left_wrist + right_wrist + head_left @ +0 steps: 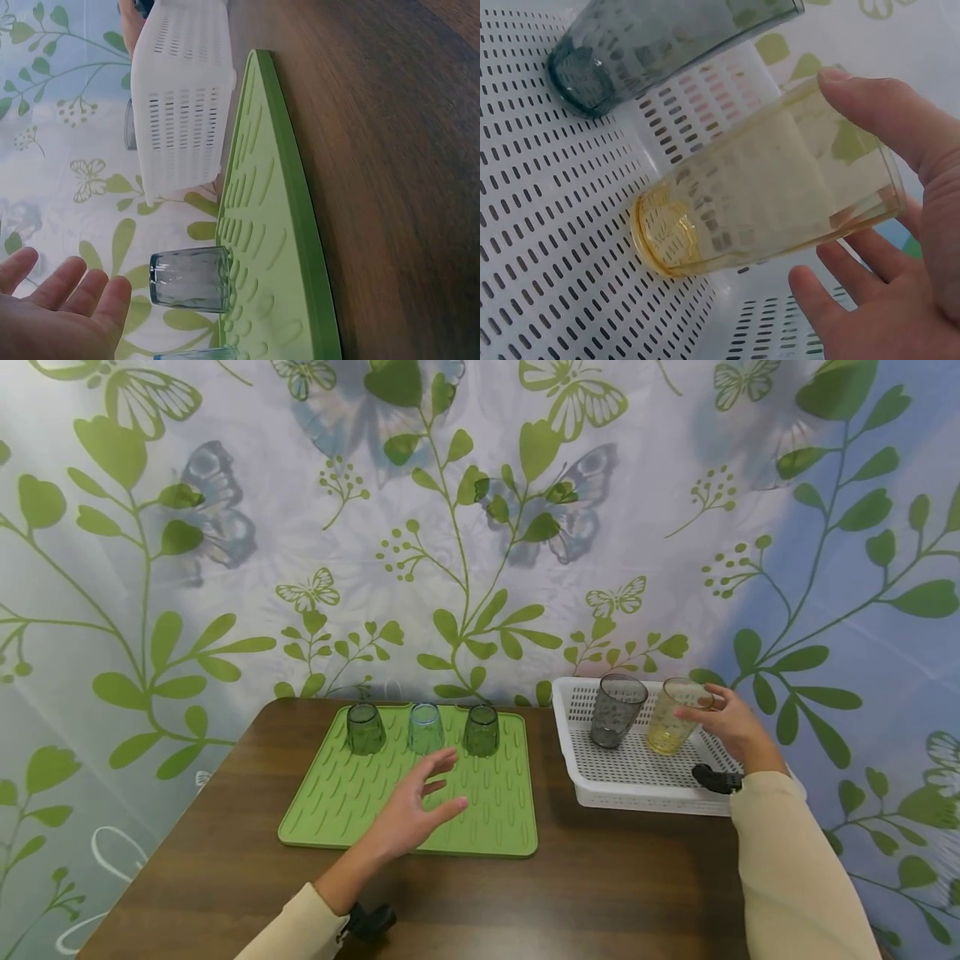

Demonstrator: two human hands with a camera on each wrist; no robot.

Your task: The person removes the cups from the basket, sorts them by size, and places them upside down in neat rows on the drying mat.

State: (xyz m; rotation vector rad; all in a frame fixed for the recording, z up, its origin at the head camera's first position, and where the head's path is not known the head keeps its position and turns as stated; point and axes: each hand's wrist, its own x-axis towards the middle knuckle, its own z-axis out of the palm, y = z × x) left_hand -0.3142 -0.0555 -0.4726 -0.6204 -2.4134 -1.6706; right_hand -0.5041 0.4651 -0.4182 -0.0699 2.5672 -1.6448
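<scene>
My right hand (pixel 723 718) is at the upper part of a clear yellow glass (pixel 670 718), thumb on one side and fingers round the other. In the right wrist view, the thumb lies near the glass's rim while some fingertips stand apart from it. The glass stands mouth up in a white perforated basket (pixel 637 797), beside a smoky grey glass (pixel 617 714). My left hand (pixel 416 806), fingers spread and holding nothing, hovers over the front of a green ridged mat (pixel 337 810). Along the mat's back stand a green glass (pixel 365 731), a light blue glass (pixel 426 731) and another green glass (pixel 482 732), mouths down.
Mat and basket lie on a brown wooden table (pixel 585 877), the basket to the right of the mat. Behind the table hangs a curtain (pixel 465 527) printed with leaves and butterflies. A black strap device (pixel 716 778) is on my right wrist.
</scene>
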